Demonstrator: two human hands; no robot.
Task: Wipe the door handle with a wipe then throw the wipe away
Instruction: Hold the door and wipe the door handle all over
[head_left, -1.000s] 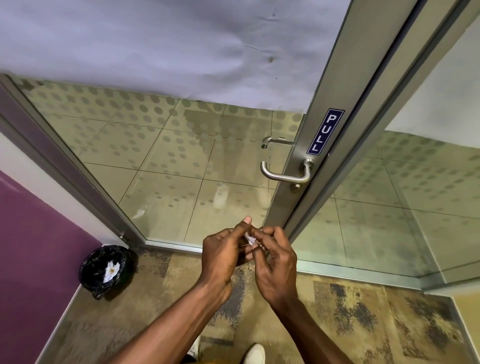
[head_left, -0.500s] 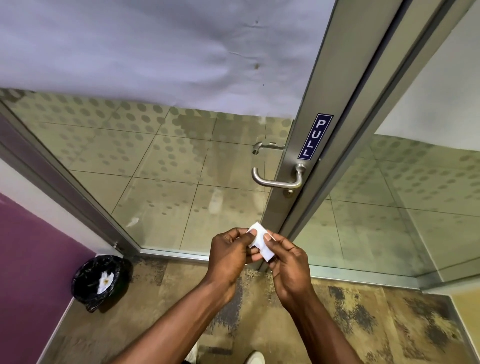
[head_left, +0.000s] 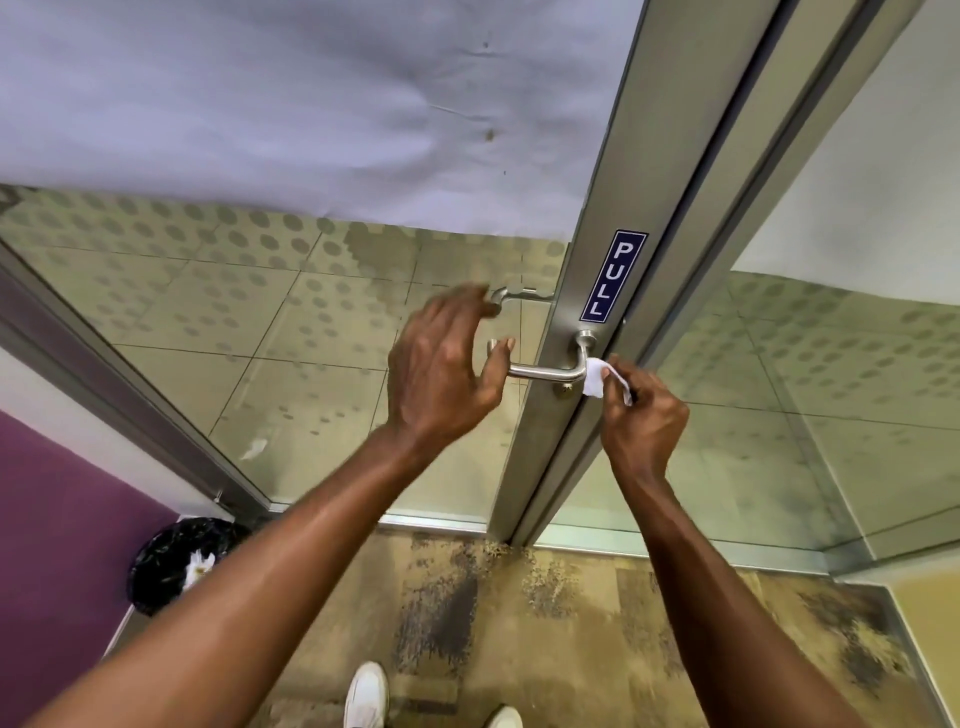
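Observation:
A silver lever door handle (head_left: 550, 370) juts from the metal frame of a glass door, below a blue PULL sign (head_left: 613, 275). My right hand (head_left: 641, 421) pinches a small white wipe (head_left: 596, 377) and presses it against the bend of the handle near the frame. My left hand (head_left: 447, 374) hovers at the free end of the lever with fingers spread and curled; its thumb tip touches the lever's end. A black-lined bin (head_left: 176, 564) with white waste inside stands on the floor at the lower left.
The glass door (head_left: 260, 332) carries a dotted film and a second handle (head_left: 519, 296) on its far side. A purple wall (head_left: 57, 545) lies to the left, patterned carpet (head_left: 545, 613) underfoot, with my white shoes (head_left: 366, 693) at the bottom.
Both hands rose from in front of my body to the handle. They separated: the right took the wipe to the handle's bend, the left went open to the lever's end.

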